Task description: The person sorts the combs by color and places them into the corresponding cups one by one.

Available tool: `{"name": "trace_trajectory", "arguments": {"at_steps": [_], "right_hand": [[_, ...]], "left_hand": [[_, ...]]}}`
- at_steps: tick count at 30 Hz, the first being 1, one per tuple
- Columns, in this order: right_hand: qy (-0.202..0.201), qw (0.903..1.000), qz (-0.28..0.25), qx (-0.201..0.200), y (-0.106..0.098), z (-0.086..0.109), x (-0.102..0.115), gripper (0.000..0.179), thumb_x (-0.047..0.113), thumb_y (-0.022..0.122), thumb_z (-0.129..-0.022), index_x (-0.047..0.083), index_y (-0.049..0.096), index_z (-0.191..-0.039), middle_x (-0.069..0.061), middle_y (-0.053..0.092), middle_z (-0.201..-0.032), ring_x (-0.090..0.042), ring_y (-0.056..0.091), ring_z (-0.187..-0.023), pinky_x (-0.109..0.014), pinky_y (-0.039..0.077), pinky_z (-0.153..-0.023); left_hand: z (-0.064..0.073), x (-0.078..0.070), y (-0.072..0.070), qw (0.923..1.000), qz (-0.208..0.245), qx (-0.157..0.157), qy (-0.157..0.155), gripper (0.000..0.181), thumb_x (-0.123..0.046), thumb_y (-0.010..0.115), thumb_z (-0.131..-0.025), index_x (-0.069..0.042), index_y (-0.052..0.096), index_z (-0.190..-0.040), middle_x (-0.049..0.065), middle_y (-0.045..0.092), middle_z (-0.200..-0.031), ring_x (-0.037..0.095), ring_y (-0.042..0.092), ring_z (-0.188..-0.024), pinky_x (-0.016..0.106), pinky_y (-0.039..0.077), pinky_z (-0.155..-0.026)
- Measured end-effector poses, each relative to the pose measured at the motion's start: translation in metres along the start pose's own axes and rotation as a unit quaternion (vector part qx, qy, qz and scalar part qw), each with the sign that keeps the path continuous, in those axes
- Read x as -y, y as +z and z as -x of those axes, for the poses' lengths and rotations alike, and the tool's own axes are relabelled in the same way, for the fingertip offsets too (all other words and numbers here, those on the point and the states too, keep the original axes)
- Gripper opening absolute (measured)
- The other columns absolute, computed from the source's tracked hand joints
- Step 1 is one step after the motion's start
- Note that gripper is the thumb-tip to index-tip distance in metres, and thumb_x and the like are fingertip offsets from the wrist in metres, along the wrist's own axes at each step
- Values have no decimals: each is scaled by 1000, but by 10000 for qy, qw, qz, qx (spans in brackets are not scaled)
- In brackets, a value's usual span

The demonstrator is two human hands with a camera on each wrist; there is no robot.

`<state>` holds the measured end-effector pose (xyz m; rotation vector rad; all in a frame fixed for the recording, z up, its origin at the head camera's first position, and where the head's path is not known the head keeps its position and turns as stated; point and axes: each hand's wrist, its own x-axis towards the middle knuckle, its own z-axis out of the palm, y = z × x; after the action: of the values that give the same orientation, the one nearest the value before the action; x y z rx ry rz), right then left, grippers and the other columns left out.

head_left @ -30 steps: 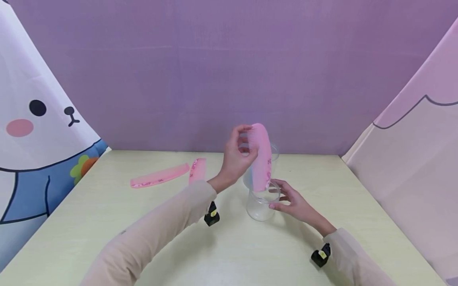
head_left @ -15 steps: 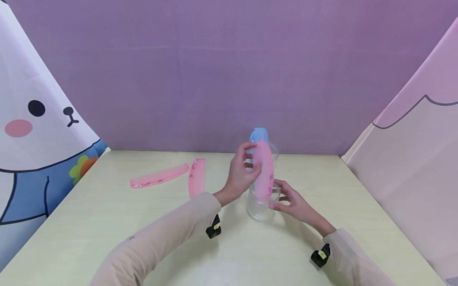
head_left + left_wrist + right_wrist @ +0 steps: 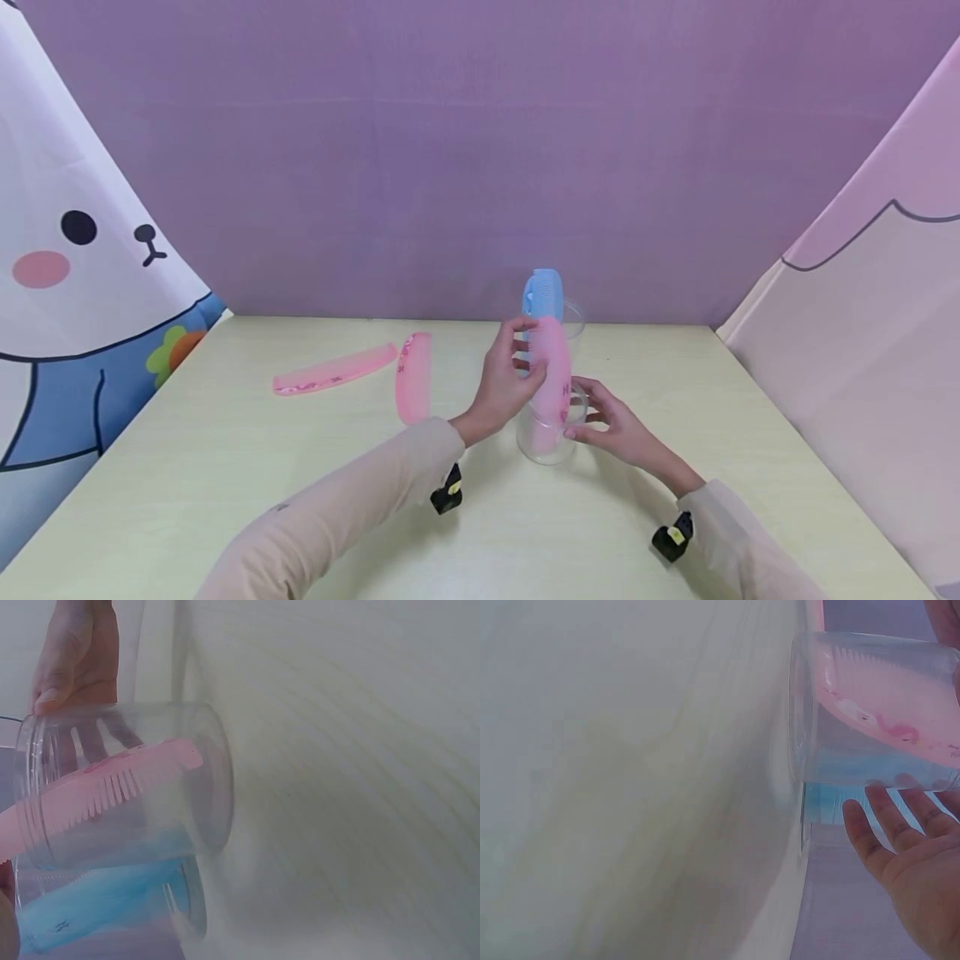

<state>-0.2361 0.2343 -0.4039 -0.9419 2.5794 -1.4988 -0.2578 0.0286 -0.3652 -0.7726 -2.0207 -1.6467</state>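
Note:
My left hand (image 3: 504, 379) pinches a pink comb (image 3: 552, 358) near its upper end, fingers on the toothed side. The comb stands nearly upright, its lower part inside a clear jar (image 3: 527, 443) on the table. Through the wall in the left wrist view, the comb (image 3: 154, 761) slants, its tip near the jar's base. Around the jar's right side near the rim, my right hand (image 3: 618, 423) holds it with thumb and fingers. Behind stands a second clear jar (image 3: 576, 319) with a blue comb (image 3: 546, 287) rising out of it.
Two more pink combs lie on the table (image 3: 675, 375) to the left: one slanted comb (image 3: 335, 371), and one comb (image 3: 413, 379) lying front to back beside my left forearm. A purple backdrop (image 3: 450, 167) rises behind the table's far edge.
My left hand has moved down, lowering the pink comb from above the jar's rim to deep inside it. The blue comb behind has come into view. My right hand stays at the jar.

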Motion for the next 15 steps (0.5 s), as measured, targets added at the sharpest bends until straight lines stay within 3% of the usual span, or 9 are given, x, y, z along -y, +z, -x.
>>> {"name": "trace_trajectory", "arguments": {"at_steps": [7, 15], "right_hand": [[-69, 10000, 25, 19, 0, 0, -1, 64, 12, 66, -82, 13, 34, -138, -13, 42, -136, -31, 49, -116, -37, 50, -85], [-84, 10000, 11, 0, 0, 0, -1, 64, 11, 66, -82, 12, 34, -137, -14, 42, -136, -33, 49, -115, -37, 50, -85]], "left_hand": [[3, 2, 0, 9998, -34, 18, -175, 54, 0, 63, -80, -11, 37, -126, 8, 45, -125, 22, 58, -93, 22, 53, -70], [4, -3, -2, 9993, 20, 62, -372, 54, 6, 62, -79, -4, 36, -125, 15, 44, -126, 29, 59, -92, 36, 55, -69]]}}
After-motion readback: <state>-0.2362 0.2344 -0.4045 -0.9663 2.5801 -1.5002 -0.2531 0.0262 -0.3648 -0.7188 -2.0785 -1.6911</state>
